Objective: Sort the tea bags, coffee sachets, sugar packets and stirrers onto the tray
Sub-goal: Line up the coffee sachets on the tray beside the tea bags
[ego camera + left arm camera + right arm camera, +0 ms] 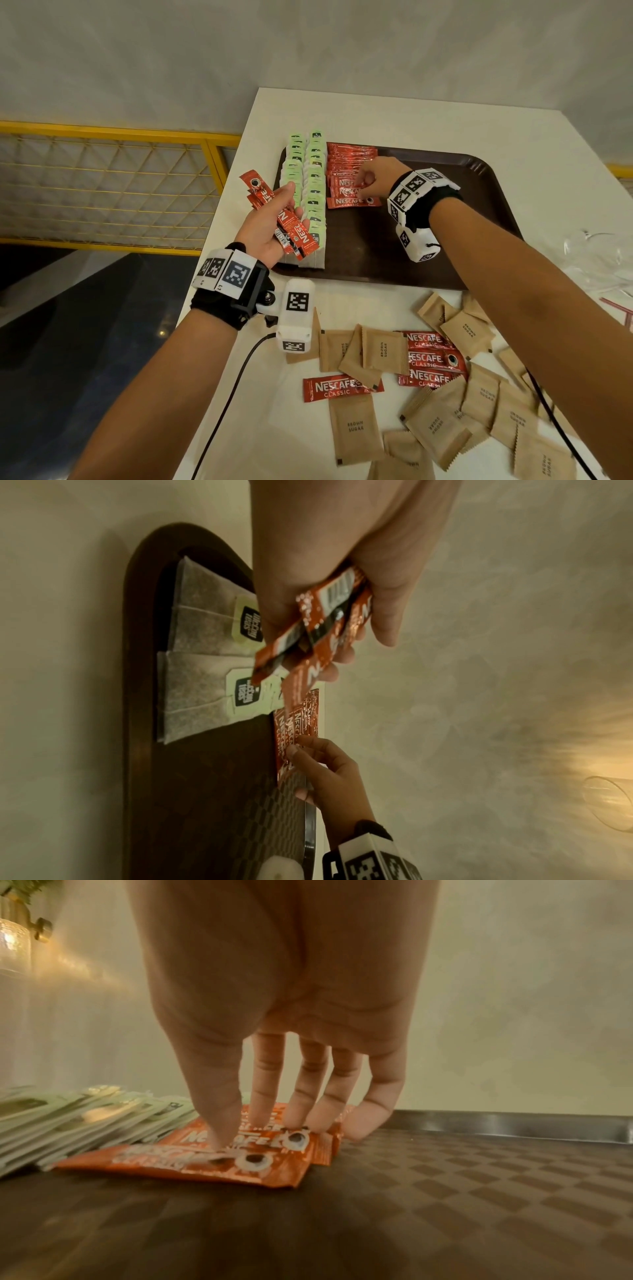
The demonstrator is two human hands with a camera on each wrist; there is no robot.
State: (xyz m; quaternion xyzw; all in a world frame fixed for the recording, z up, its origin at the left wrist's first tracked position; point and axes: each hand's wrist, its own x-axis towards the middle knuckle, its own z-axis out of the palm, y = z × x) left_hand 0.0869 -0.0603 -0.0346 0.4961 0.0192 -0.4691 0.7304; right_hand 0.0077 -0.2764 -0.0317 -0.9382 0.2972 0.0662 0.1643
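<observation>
A dark brown tray (428,240) lies on the white table. Two rows of green-tagged tea bags (308,185) fill its left side, and a column of red coffee sachets (349,161) runs beside them. My right hand (373,178) reaches down on that column, its fingertips (226,1123) touching the nearest sachets (192,1164). My left hand (270,222) hovers over the tray's left edge, palm up, gripping a bunch of red coffee sachets (291,226). In the left wrist view these sachets (325,626) hang above the tea bags (198,631).
Many brown sugar packets (352,425) and a few loose coffee sachets (431,359) lie scattered on the table in front of the tray. Clear plastic wrap (599,250) sits at the right edge. A yellow railing (102,178) stands beyond the table's left edge.
</observation>
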